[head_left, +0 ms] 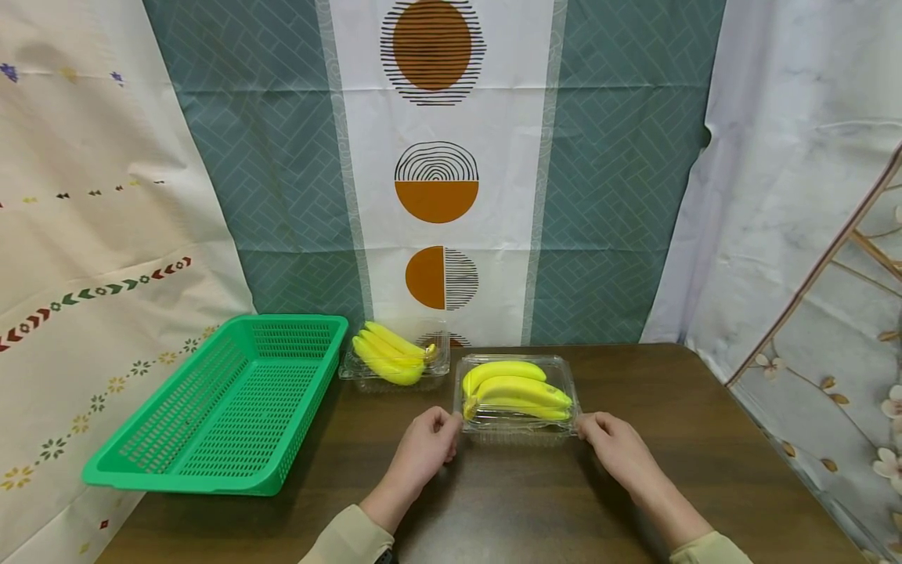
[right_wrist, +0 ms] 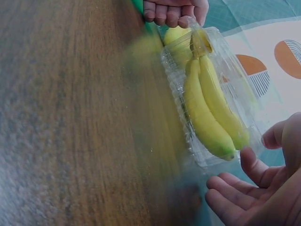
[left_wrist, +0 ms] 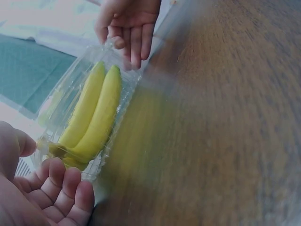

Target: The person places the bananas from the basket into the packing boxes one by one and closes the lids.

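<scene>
A clear plastic clamshell box (head_left: 517, 429) sits between my two hands, its lid over a bunch of yellow bananas (head_left: 517, 388). My left hand (head_left: 425, 444) pinches its near left corner, thumb and fingers at the rim beside the banana stem (left_wrist: 57, 149). At the near right corner, my right hand (head_left: 620, 453) pinches the rim with thumb (right_wrist: 273, 136) and index finger, the other fingers spread loosely in the right wrist view. The banana tips (right_wrist: 225, 153) point toward the right hand. The box is close to the table surface.
Behind and left stands a second clear box (head_left: 441, 362) with another banana bunch (head_left: 391, 354). A green plastic basket (head_left: 331, 368) occupies the left side of the brown wooden table (head_left: 521, 509). Patterned cloths (head_left: 620, 180) hang along the back and both sides.
</scene>
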Motion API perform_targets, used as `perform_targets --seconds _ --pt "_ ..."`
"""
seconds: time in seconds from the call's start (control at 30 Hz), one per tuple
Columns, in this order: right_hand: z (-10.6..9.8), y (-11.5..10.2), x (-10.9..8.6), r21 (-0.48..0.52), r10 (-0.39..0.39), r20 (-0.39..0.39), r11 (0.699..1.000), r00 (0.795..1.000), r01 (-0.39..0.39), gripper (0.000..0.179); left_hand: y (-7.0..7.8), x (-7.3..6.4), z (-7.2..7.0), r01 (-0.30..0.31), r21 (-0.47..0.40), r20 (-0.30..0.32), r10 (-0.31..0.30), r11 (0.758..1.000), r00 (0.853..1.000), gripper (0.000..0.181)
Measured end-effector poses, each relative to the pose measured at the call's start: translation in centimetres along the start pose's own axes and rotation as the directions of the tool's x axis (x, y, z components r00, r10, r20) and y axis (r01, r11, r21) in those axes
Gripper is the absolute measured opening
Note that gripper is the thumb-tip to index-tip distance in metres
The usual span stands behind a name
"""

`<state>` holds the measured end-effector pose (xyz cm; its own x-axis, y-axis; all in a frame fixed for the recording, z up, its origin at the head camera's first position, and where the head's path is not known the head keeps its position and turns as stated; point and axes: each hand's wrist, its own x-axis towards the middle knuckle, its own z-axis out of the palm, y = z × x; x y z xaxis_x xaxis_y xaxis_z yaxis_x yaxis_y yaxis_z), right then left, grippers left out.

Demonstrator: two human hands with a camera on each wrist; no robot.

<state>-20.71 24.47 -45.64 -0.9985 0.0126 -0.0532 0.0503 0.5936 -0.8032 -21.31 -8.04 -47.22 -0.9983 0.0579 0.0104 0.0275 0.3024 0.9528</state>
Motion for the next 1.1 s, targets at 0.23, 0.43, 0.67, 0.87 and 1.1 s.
perform_targets --seconds 0.23,0.43,0.67,0.87,1.1 --pt "-0.1 0.0 -0.2 -0.005 -0.005 -0.021 1.000 1.000 0.005 0.043 0.0 -0.1 -0.2 -0.084 0.109 -0.040 0.089 0.990 0.995 0.031" --pt "-0.1 0.0 -0.2 -0.037 -0.031 -0.037 0.999 0.999 0.029 0.052 0.3 -0.1 0.1 -0.206 0.306 -0.112 0.250 0.929 0.962 0.023" --pt "-0.3 -0.4 -0.5 -0.088 -0.057 -0.068 0.995 0.996 0.050 0.055 0.6 -0.3 0.4 -0.211 0.427 -0.138 0.294 0.879 0.946 0.021" --pt "-0.2 -1.0 -0.8 -0.138 -0.090 -0.096 0.987 0.991 0.076 0.056 1.0 -0.6 0.7 -0.233 0.503 -0.142 0.345 0.832 0.928 0.023" --pt "0.1 -1.9 -1.5 -0.211 -0.147 -0.126 0.970 0.981 0.118 0.062 1.4 -0.9 1.0 -0.306 0.611 -0.135 0.477 0.730 0.868 0.031"
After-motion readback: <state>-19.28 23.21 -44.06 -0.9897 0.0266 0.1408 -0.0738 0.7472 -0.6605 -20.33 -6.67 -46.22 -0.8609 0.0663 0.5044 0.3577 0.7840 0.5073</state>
